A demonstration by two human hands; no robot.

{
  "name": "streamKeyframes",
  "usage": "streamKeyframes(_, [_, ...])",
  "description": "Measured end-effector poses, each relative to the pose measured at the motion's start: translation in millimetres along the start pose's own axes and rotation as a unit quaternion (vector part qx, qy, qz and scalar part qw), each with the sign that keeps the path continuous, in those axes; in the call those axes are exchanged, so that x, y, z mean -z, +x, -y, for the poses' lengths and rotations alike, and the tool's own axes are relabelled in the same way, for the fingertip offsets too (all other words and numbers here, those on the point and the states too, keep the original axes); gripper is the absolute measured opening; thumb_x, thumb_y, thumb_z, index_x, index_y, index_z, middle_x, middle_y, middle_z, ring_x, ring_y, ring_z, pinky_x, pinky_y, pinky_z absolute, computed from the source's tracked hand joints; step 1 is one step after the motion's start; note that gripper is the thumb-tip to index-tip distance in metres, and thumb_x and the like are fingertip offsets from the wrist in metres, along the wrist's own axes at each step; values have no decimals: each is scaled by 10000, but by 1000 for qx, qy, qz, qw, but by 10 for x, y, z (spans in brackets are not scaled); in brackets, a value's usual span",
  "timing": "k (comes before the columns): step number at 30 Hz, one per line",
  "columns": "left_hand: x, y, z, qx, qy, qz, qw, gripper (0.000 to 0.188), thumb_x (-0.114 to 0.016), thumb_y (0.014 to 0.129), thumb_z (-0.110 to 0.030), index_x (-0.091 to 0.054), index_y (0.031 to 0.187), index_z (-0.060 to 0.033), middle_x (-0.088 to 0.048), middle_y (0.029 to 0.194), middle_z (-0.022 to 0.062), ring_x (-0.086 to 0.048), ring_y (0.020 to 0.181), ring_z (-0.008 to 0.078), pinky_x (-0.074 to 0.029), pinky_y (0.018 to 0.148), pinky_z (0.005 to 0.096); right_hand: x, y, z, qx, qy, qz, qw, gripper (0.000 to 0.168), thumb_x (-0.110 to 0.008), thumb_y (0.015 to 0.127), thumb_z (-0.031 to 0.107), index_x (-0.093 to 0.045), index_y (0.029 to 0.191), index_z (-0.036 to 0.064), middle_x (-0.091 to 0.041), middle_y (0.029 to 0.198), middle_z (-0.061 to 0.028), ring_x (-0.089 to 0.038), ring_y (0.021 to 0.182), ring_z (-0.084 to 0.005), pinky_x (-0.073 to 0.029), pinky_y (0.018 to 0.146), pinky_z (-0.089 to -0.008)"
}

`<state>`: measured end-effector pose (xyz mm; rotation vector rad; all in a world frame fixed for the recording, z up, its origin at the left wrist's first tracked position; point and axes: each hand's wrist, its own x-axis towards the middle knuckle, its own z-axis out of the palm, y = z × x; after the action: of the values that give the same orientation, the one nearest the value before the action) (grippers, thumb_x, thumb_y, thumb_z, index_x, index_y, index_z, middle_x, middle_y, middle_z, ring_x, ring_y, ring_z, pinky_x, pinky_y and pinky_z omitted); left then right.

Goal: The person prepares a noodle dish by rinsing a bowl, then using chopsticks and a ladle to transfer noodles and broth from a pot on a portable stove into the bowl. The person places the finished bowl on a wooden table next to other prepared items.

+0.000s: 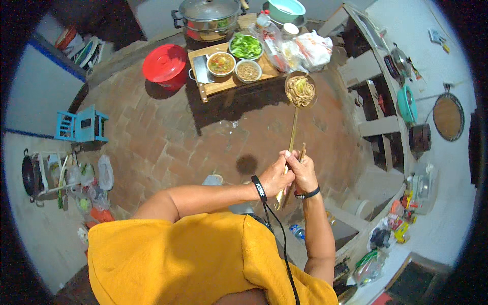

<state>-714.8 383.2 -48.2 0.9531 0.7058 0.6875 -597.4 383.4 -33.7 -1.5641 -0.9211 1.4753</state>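
My left hand [274, 177] is closed round the long handle of a ladle or strainer [292, 131], its head holding noodles [300, 91] with some green leaf on top. Against it, my right hand [304, 173] also grips the handle and holds a pair of chopsticks [289, 195]. The ladle's head is out in front, just off the near right corner of a wooden board [228, 88]. On that board are a bowl of soupy sauce [221, 64], a bowl of brown food [248, 71], a bowl of green leaves [246, 46] and a cleaver [203, 70].
A lidded steamer pot [209, 17] stands behind the board, with plastic bags [313, 49] to its right. Left of the board is a red lidded bucket [164, 65]. A small blue chair [84, 124] is at the far left. Shelves [379, 126] line the right side.
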Motion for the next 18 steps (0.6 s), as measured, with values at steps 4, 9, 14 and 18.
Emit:
streamKeyframes(4, [292, 326, -55, -52, 3, -80, 995, 480, -465, 776, -99, -273, 1213, -53, -498, 640, 52, -499, 453, 134, -437, 415, 265, -114, 595, 40, -1, 26, 41, 999, 166, -550, 819, 195, -555, 762, 39, -515, 602, 10, -458, 478, -60, -360, 421, -197])
streamKeyframes(9, [470, 821, -41, -22, -25, -141, 990, 547, -456, 769, -92, -230, 1267, -77, -497, 659, 55, -505, 478, 138, -442, 424, 271, -101, 1188, 237, -27, 12, 104, 994, 152, -561, 812, 180, -550, 743, 45, -521, 630, 17, -466, 531, -52, -366, 451, -191])
streamKeyframes(14, [599, 1424, 12, 4, -89, -174, 981, 413, -372, 806, -41, -284, 1207, -86, -480, 634, 43, -498, 465, 129, -449, 414, 254, 64, 1833, 315, -85, -9, 143, 986, 197, -558, 807, 174, -527, 676, 31, -499, 513, -17, -400, 293, -98, -308, 280, -219])
streamKeyframes(18, [798, 1851, 120, 20, -173, -184, 967, 373, -365, 850, -83, -287, 1215, -78, -476, 657, 43, -500, 498, 126, -453, 430, 262, 157, 2409, 242, -117, -85, 134, 980, 236, -568, 789, 164, -527, 600, 28, -513, 515, -23, -424, 331, -92, -301, 299, -226])
